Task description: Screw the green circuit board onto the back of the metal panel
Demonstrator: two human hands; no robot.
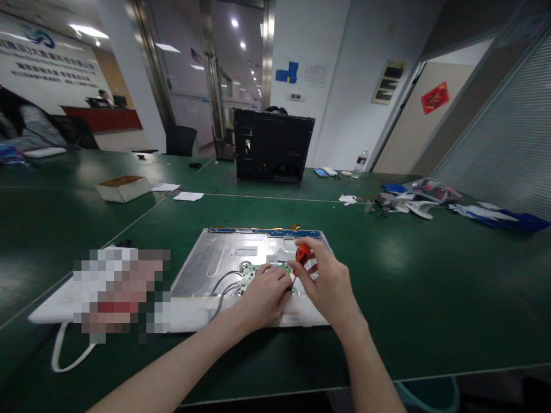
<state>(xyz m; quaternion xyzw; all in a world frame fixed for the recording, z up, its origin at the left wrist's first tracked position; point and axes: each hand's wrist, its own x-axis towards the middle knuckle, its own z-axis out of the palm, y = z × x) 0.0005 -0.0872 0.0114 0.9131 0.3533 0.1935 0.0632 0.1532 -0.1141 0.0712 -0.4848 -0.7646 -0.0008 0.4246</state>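
Note:
A flat display panel point(228, 244) with a silvery metal back lies on the table in front of me. On it sits a small green circuit board point(249, 278) with dark cables running from its left side. My left hand point(269, 289) rests over the board, fingers bent and drawn together; what lies under the fingertips is hidden. My right hand point(329, 281) grips an orange-handled screwdriver point(303, 253) between thumb and fingers. Its thin shaft slants down toward the board, close to the left fingers, and its tip is hidden.
A black monitor-like housing point(273, 146) stands upright at the back. To the left are an open cardboard box point(123, 188) and a white device point(51, 301), partly pixelated. Bags and small parts point(424, 195) lie far right, beside a water bottle point(360, 163). A bin point(430, 396) stands below the table edge.

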